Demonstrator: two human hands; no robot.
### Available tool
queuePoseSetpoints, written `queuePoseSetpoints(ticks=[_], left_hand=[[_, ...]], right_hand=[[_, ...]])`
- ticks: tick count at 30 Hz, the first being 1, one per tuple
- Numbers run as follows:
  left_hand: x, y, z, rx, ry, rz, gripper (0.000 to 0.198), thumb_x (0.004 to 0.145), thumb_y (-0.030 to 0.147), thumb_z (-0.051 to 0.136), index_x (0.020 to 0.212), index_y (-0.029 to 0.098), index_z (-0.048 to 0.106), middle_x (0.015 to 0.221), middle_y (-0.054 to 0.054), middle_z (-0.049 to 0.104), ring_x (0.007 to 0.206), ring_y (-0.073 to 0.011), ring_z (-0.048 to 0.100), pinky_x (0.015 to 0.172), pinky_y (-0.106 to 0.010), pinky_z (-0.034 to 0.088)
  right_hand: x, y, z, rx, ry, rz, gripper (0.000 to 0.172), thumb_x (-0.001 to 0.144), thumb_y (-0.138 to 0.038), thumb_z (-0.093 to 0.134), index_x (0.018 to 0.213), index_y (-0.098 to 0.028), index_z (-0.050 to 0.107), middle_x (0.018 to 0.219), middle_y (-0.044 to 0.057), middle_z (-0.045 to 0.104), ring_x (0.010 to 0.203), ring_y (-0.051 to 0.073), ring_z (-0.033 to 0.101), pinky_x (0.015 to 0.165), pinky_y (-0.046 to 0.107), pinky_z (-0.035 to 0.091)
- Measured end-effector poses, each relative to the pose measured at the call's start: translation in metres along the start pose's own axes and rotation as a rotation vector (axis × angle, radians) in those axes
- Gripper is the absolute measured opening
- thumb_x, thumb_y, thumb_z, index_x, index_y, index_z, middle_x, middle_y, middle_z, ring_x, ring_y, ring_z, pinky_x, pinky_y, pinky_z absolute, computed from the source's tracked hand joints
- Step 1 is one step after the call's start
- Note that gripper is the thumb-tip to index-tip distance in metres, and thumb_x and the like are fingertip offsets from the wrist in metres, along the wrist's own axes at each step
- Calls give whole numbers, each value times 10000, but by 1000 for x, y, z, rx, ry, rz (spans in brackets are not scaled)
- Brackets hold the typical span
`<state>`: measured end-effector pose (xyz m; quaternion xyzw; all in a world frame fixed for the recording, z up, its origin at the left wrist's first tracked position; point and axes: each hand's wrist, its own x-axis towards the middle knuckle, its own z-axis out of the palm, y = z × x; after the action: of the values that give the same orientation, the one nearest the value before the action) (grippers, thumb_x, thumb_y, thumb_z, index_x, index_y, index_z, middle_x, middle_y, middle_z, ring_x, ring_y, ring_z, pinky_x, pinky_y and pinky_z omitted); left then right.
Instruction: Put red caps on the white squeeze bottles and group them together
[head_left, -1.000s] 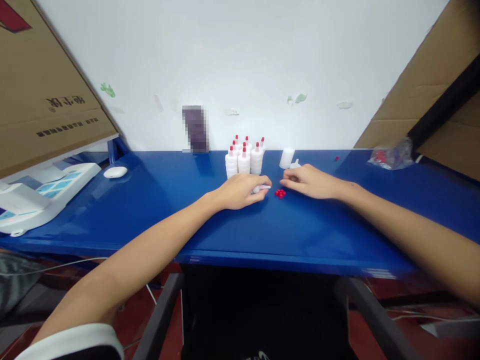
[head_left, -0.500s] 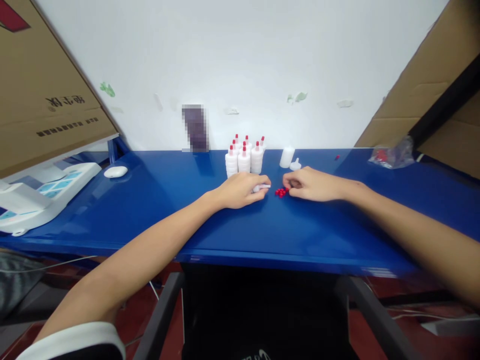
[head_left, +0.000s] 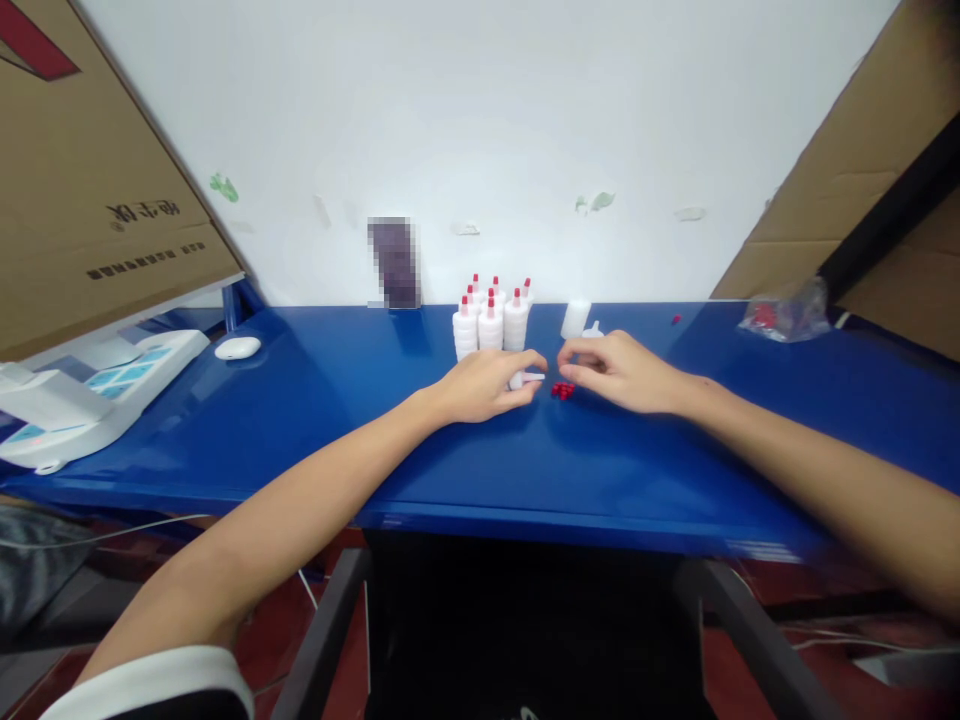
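Observation:
My left hand rests low over the blue table, closed around a white pointed nozzle whose tip sticks out to the right between thumb and fingers. Its base is mostly inside the hand, so I cannot see whether a bottle is attached. Opposite it, my right hand holds its thumb and fingertips close together in a pinch; what is between them does not show. Just below those fingertips lies a small pile of red caps. Behind the right hand sits another white nozzle, partly covered.
White bottles with red-tipped nozzles stand grouped behind my left hand. One bottle without a nozzle stands by the wall. A single red cap and a plastic bag lie right. At left are a white case and a white device.
My right hand has lifted slightly off the red caps, its fingertips shifting a little left. The left hand keeps the nozzle, with its index finger raised slightly. The view has tilted a little.

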<state>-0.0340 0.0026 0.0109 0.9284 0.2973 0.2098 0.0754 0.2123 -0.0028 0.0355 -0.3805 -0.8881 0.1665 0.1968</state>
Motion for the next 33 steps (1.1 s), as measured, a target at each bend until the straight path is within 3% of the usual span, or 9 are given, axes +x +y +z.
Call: queuePoseSetpoints(ticks=[3,6,10,13,15,18,25,29,33], left_hand=[[-1,6,0,14,-5,-9,346,993,383,519,1273,195,599,1011,-69,740,843,-215,683,719,-294,486],[0,12,0,-16,-16,-39,424,986,442,548,1330,194,559,949,-58,725,790,-210,664,671,-286,466],[2,14,-3,-60,118,-165,663,956,582,586,1481,203,443,854,-29,700,740,-198,640,692,-303,480],[3,15,-6,-75,214,-265,386,1018,484,463,1080,162,666,713,-24,649,670,-172,613,686,-301,477],[3,16,-9,-99,228,-289,402,1024,359,370,752,173,600,609,-18,591,610,-155,585,664,-298,469],[2,17,-12,-128,236,-286,346,954,236,342,629,203,453,544,-7,529,569,-149,562,639,-300,461],[2,9,-8,-32,163,-306,137,903,244,374,859,201,495,664,-13,540,607,-178,504,606,-336,385],[1,8,-5,29,115,-278,166,913,267,377,1012,189,485,714,-16,552,614,-187,479,607,-349,356],[-1,8,-2,47,58,-216,226,932,268,387,1105,178,501,899,-63,653,716,-203,561,666,-353,411]], right_hand=[[-2,-11,8,24,9,-79,278,964,-454,533,876,-208,629,530,-62,447,495,124,391,568,300,313],[-2,-18,11,-4,3,-151,246,968,-389,519,820,-208,594,596,-33,503,533,128,420,595,308,331],[3,-6,3,-76,252,-150,228,917,-357,516,741,-215,547,789,54,575,704,194,518,686,352,392],[8,20,-11,-178,483,25,220,872,-328,514,677,-232,541,812,98,617,842,278,558,787,415,417],[10,40,-19,-247,532,196,238,855,-297,515,624,-241,513,762,105,642,849,302,568,800,437,414],[9,63,-27,-249,495,394,254,853,-294,505,608,-242,540,619,80,606,706,272,580,726,415,419],[11,71,-24,-296,432,404,171,856,-330,528,790,-225,646,743,96,693,713,264,608,676,381,425],[14,70,-22,-326,385,386,198,872,-347,519,878,-221,672,794,102,707,735,270,615,665,373,411],[14,73,-20,-353,380,410,235,889,-378,519,931,-227,693,834,99,730,753,272,629,633,355,385]])
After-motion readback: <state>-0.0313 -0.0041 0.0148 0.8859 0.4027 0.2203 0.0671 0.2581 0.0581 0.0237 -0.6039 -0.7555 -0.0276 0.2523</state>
